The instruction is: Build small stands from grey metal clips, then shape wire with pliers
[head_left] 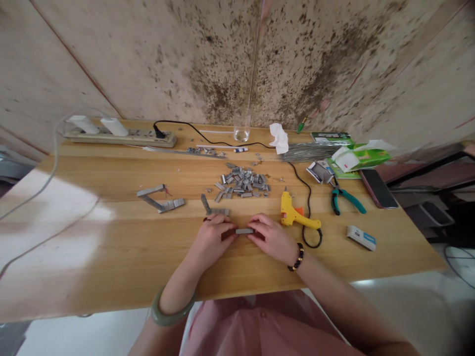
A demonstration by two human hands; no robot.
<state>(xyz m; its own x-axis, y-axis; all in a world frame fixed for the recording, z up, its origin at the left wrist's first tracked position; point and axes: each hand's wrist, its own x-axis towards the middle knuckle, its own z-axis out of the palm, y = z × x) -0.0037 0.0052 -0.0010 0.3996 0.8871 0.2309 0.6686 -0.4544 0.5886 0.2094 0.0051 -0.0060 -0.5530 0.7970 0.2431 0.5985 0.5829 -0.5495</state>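
Between my two hands, just above or on the table, is a short grey staple strip (244,231). The fingertips of my left hand (212,240) pinch its left end. My right hand (273,239) pinches the right end with thumb and fingers. Right beyond my left hand stands an L-shaped piece of joined staple strips (219,211), partly hidden by the fingers. Further left lies a larger angular piece of joined strips (150,200). A heap of loose grey staple strips (245,182) lies beyond my hands. To the right of my right hand rests a yellow glue gun (291,210).
At right are teal-handled pliers (349,199), a small white-blue box (361,238), a phone (378,188), an open box (319,172) and a tissue pack (361,157). Along the back are a power strip (137,137), a clear glass (241,131) and thin wires (315,151).
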